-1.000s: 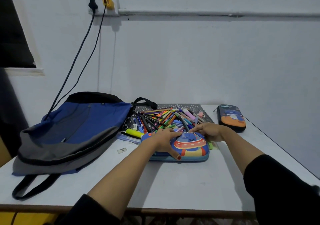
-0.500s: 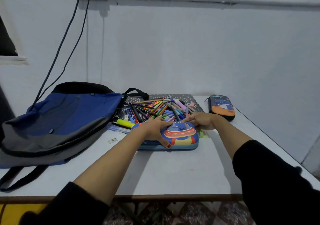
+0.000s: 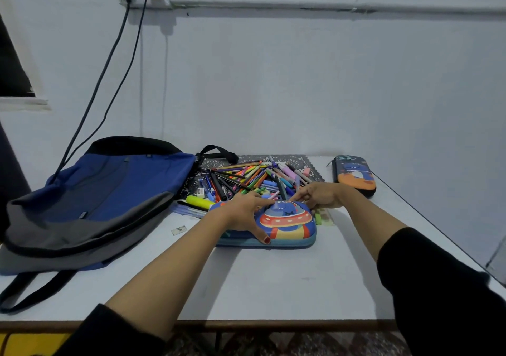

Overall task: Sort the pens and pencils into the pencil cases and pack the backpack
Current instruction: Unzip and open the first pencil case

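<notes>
Resting on spaceship pencil case (image 3: 290, 228), left hand (image 3: 242, 214) lies flat, fingers (image 3: 260, 201) spread, thumb on near edge. Right hand (image 3: 321, 196) at far right corner of same case, index stretched toward left fingers; if it pinches something, cannot tell. Heap of pens and pencils (image 3: 246, 177) just beyond both fingers, on patterned mat (image 3: 298, 160). Backpack (image 3: 109, 191) lies left of left fingers, on counter (image 3: 273, 281). Second pencil case (image 3: 354, 176) right of right fingers, apart.

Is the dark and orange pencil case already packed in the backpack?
No, the dark and orange pencil case lies on the table near its right edge, well apart from the backpack.
</notes>
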